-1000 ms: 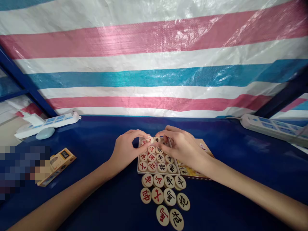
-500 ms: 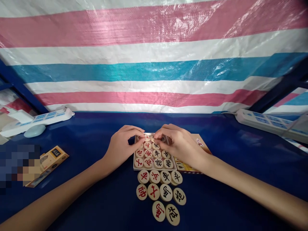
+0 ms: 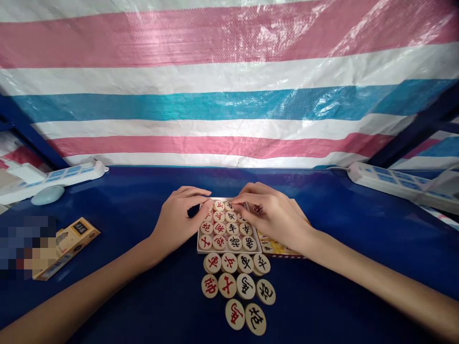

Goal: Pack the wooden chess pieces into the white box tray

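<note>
Left hand [image 3: 175,219] lay loose, thumb on tray [image 3: 198,248] rim; right hand [image 3: 275,216] fingertips pressed a far-row disc [image 3: 229,207], clamp unclear; discs bore red or black Chinese characters; 10 loose discs [image 3: 227,285] lay wrist-side of tray; box [image 3: 274,248] under right palm, print unreadable.

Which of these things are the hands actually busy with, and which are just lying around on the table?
In use:
- left hand and right hand, fingers at the far row of the tray
- tray pieces
- loose pieces in front of the tray
- printed box under the right hand

Lying about:
- left power strip
- right power strip
- yellow carton
- pale oval thing
</note>
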`<state>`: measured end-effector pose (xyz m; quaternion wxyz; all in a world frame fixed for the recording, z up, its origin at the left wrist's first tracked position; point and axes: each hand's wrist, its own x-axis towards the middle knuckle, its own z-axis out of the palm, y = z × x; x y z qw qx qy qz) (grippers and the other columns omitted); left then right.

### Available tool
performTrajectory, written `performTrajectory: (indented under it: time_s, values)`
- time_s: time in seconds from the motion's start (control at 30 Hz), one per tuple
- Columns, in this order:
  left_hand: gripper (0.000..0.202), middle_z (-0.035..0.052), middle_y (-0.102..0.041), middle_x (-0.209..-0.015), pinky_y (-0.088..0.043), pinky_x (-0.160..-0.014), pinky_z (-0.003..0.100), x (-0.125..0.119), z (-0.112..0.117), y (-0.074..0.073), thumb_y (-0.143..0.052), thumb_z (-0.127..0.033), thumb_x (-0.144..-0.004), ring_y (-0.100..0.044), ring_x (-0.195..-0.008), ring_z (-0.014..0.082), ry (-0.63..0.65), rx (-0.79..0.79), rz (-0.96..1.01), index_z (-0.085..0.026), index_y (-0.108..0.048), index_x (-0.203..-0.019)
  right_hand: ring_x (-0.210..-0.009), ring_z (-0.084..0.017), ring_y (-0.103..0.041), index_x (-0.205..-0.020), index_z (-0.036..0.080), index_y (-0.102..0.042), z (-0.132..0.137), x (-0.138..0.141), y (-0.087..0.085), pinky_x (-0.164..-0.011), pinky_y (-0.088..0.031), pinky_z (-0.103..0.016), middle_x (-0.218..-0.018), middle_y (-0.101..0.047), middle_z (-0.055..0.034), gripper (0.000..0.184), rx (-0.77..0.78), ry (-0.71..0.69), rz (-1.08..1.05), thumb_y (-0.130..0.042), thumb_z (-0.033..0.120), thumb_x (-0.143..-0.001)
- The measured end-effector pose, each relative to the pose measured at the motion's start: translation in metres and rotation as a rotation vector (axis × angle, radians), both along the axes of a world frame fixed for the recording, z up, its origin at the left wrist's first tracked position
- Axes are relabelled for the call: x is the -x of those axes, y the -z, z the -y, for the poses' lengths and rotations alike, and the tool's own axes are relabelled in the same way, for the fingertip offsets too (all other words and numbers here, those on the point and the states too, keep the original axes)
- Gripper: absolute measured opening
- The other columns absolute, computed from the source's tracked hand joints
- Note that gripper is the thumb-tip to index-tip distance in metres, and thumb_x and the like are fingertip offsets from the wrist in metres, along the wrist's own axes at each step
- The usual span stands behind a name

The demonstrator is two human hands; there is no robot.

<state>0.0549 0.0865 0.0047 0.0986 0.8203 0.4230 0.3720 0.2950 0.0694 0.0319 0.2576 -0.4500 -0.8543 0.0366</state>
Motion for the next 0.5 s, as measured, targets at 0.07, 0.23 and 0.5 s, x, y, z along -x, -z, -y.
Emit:
performTrajectory:
  time_s: [0.07, 0.23, 0.5]
  values:
    - [0.018, -0.0025, -0.072, -0.111, -0.052, -0.094, 0.043, 0.001, 0.001, -0.001, -0.057, -0.024, -0.094, -0.063, -0.108, 0.0205, -0.001, 0.002, 0.008, -0.030, -0.073, -0.098, -0.089, -0.019, -0.061, -0.098, 0.024, -0.071, 0.003, -0.006, -0.007, -0.069, -0.047, -0.032, -0.097, -0.067, -0.0042, 0.019, -0.028, 0.014, -0.032, -0.052, 0.027, -0.095]
    - [0.022, -0.0030, -0.071, -0.114, -0.052, -0.095, 0.039, 0.002, 0.005, -0.003, -0.057, -0.020, -0.093, -0.062, -0.110, 0.0188, 0.029, 0.011, 0.022, -0.030, -0.070, -0.107, -0.094, -0.022, -0.061, -0.096, 0.025, -0.069, 0.022, -0.030, -0.014, -0.080, -0.048, -0.037, -0.099, -0.068, -0.0037, 0.016, -0.142, 0.074, -0.157, -0.055, 0.031, -0.095]
    - [0.021, 0.0001, -0.071, -0.101, -0.053, -0.090, 0.036, 0.019, 0.016, -0.026, -0.048, -0.023, -0.100, -0.065, -0.097, 0.0177, -0.063, -0.150, 0.204, -0.026, -0.069, -0.098, -0.085, -0.022, -0.058, -0.096, 0.023, -0.068, 0.036, -0.039, 0.004, -0.075, -0.047, -0.039, -0.095, -0.069, -0.0053, 0.012, -0.224, 0.095, -0.106, -0.057, 0.025, -0.093]
